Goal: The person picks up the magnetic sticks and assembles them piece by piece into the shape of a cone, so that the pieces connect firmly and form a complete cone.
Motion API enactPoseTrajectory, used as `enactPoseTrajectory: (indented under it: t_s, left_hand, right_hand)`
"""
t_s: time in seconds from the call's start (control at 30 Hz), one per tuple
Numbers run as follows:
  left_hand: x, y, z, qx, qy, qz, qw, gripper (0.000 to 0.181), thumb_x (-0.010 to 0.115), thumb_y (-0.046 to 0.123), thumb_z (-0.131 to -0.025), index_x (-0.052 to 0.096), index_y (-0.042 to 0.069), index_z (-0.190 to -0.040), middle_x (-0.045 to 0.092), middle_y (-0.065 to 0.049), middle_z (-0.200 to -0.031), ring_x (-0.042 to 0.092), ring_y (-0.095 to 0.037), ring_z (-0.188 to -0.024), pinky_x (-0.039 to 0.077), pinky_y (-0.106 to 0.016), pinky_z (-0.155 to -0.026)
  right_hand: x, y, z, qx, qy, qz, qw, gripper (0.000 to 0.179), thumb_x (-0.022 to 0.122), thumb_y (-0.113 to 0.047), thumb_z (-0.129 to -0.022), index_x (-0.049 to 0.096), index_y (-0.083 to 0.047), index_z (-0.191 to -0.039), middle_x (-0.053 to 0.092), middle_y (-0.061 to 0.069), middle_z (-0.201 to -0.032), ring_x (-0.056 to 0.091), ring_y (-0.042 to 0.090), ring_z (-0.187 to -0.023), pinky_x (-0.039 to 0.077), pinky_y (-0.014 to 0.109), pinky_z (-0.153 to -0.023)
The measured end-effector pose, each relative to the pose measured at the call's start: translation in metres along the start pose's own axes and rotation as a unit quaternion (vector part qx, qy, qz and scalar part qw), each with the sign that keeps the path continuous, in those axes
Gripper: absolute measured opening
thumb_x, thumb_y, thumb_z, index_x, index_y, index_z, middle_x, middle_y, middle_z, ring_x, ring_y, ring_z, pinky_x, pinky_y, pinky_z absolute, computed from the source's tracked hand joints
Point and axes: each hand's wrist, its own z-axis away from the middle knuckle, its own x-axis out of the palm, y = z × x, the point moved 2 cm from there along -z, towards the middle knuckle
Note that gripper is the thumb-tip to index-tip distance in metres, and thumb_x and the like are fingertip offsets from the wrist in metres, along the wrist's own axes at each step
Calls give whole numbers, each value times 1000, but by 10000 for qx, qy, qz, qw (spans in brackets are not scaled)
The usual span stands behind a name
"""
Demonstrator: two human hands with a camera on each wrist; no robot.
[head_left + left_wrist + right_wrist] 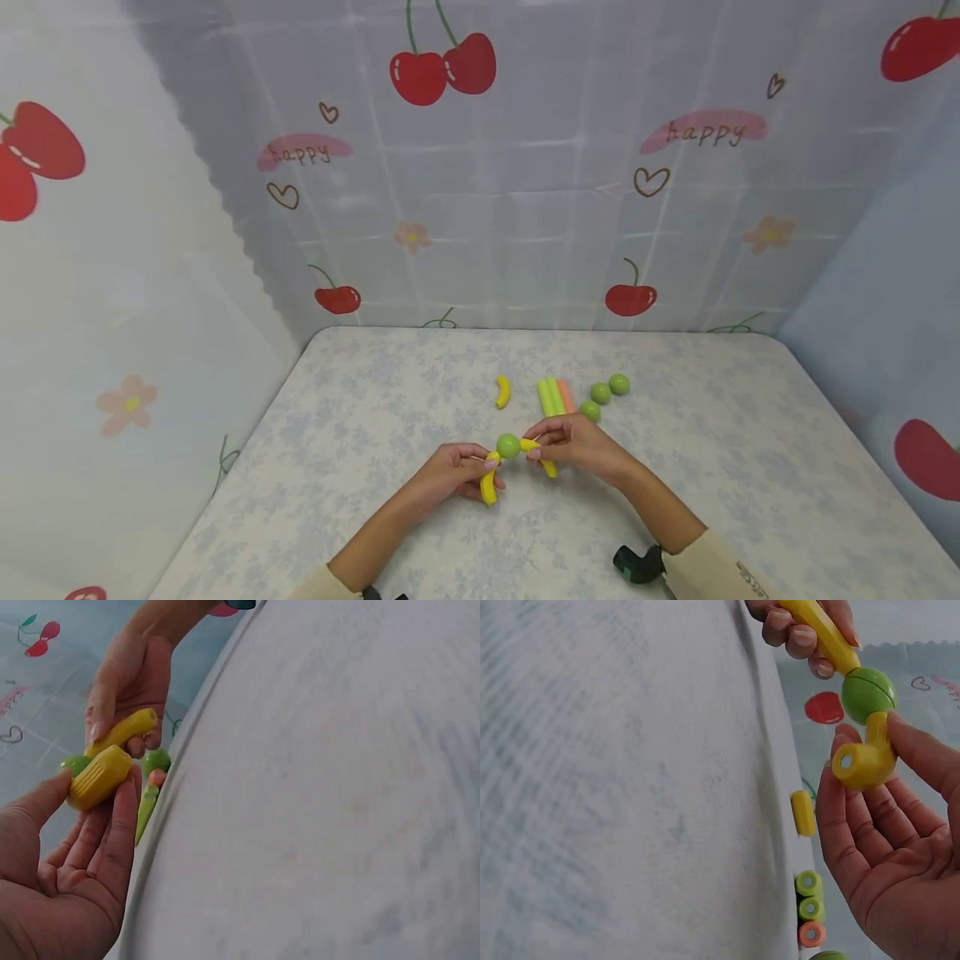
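Note:
In the head view, my left hand pinches a curved yellow rod between thumb and fingers. My right hand grips a second curved yellow rod the same way. Between the two rods is a green ball, and the right wrist view shows both rods meeting this ball. The three pieces are held up in front of me, forming an arch shape. A pale round end shows on the right-hand rod in the right wrist view.
Farther back on the patterned table lie another curved yellow rod, light green straight rods and an orange rod side by side. Three green balls sit to their right. A black device is at my right sleeve.

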Motion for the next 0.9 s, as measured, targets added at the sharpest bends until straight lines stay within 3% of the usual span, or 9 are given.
enactPoseTrajectory:
  t_s: [0.17, 0.3, 0.53, 0.7, 0.9]
  left_hand:
    - [13, 3, -2, -146, -93, -225, 9996, 37, 67, 24, -100, 66, -8, -119, 76, -15, -97, 74, -24, -88, 61, -38, -79]
    - [19, 5, -9, -325, -165, -499, 9981, 36, 68, 29, -100, 71, -3, -116, 76, -14, -94, 74, -22, -82, 62, -36, -75]
    - [21, 4, -17, -533, -204, -360, 9977, 36, 65, 29, -101, 71, -2, -119, 75, -17, -95, 74, -23, -81, 62, -34, -72]
    - [20, 1, -19, -494, -191, -420, 9977, 38, 67, 27, -101, 63, 3, -129, 75, -17, -95, 75, -25, -79, 62, -36, -69]
    - [17, 4, -22, -209, -204, -819, 9962, 35, 68, 28, -100, 65, 4, -126, 75, -16, -96, 74, -24, -78, 62, -37, -67]
  right_hand:
    - [-3, -1, 2, 74, 219, 228, 9995, 25, 76, -18, -94, 72, 2, -109, 75, 12, -95, 73, 27, -87, 59, 30, -75]
    - [-6, -2, 3, 49, 191, 296, 9994, 23, 74, -16, -95, 73, 2, -109, 75, 18, -98, 73, 27, -84, 60, 34, -75]
    - [-8, 1, 3, 48, 153, 428, 9990, 17, 71, -11, -96, 75, 1, -108, 74, 19, -100, 74, 26, -82, 60, 35, -74]
    - [-6, 3, -2, -113, 50, 688, 9976, 15, 70, -8, -96, 75, 1, -107, 74, 15, -100, 74, 29, -85, 60, 34, -72]
    - [-2, 0, -9, -523, 0, 1529, 9869, 12, 76, -14, -93, 80, -8, -103, 75, 3, -96, 68, 19, -84, 55, 26, -69]
